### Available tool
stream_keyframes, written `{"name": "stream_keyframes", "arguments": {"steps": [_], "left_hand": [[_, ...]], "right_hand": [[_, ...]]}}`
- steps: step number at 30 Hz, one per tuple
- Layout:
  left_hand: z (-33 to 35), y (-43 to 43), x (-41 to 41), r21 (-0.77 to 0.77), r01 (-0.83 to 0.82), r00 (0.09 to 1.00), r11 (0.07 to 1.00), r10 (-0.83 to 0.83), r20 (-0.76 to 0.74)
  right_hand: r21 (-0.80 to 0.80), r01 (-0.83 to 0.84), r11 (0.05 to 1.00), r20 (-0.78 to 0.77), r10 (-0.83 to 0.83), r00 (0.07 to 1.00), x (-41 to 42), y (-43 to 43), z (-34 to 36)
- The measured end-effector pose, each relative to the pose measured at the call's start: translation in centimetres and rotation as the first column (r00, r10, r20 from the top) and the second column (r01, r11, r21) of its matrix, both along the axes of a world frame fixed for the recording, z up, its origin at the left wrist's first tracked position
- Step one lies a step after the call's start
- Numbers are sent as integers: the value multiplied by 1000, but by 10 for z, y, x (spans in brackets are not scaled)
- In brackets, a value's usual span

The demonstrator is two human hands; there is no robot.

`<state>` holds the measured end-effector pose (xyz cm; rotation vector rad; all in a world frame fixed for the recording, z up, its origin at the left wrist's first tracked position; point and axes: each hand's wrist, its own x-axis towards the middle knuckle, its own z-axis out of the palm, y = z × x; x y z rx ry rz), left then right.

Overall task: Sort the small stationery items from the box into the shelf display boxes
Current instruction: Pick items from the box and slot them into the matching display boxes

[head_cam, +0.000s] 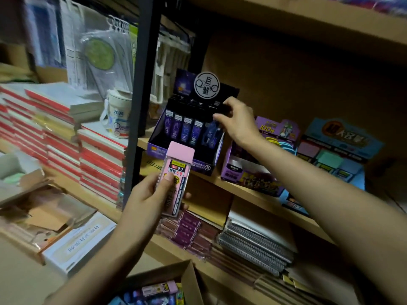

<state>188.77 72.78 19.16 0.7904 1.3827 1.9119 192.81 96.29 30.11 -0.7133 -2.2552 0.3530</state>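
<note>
The left hand grasps the pink lead case by its lower half, thumb on the label; the case is judged light, rigid and slick, best held across its flat faces. Its long axis stands near upright, cap toward 12 o'clock, just below the dark display box, where the right hand curls; its hold cannot be told

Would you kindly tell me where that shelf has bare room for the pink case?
Only a bare strip of shelf between the black post and the dark box. Rightward, the purple box and blue box stand close together; the lower shelf is packed with notebooks.
</note>
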Motion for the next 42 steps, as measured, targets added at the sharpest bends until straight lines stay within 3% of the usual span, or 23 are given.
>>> {"name": "stream_keyframes", "arguments": {"steps": [3, 9, 16, 23, 26, 29, 31, 34, 36, 42], "left_hand": [[-3, -1, -2, -8, -14, 999, 1000, 14, -31], [-2, 1, -1, 9, 5, 999, 1000, -5, -32], [0, 0, -3, 16, -31, 999, 999, 31, -38], [-2, 0, -3, 21, -40, 998, 999, 41, -38], [-1, -1, -2, 28, -24, 998, 999, 25, -55], [2, -3, 1, 48, 1, 998, 999, 2, -67], [2, -3, 4, 51, 32, 997, 998, -28, -74], [2, 1, 12, 59, 86, 993, 994, -81, -90], [1, 3, 21, 54, 135, 984, 989, -127, -122], [-7, 7, 40, -27, 240, 948, 970, -240, -211]], "right_hand": [[21, -39, 999, 48, 38, 998, -1, 0, -7], [-100, -66, 993, 65, 72, 995, -6, 4, -4], [-241, 43, 970, 118, -14, 993, -16, 4, -12], [45, 141, 989, 357, -148, 922, -23, -1, -2], [73, 162, 984, 408, -177, 896, -22, -5, 8], [-68, 130, 989, 237, -111, 965, -7, -20, 20], [-249, 22, 968, 85, -1, 996, 14, -38, 25], [-582, -228, 780, -62, 237, 969, 56, -70, 8], [-638, -264, 724, -64, 291, 955, 81, -89, -14], [-654, -319, 686, -135, 309, 942, 117, -100, -46]]}}
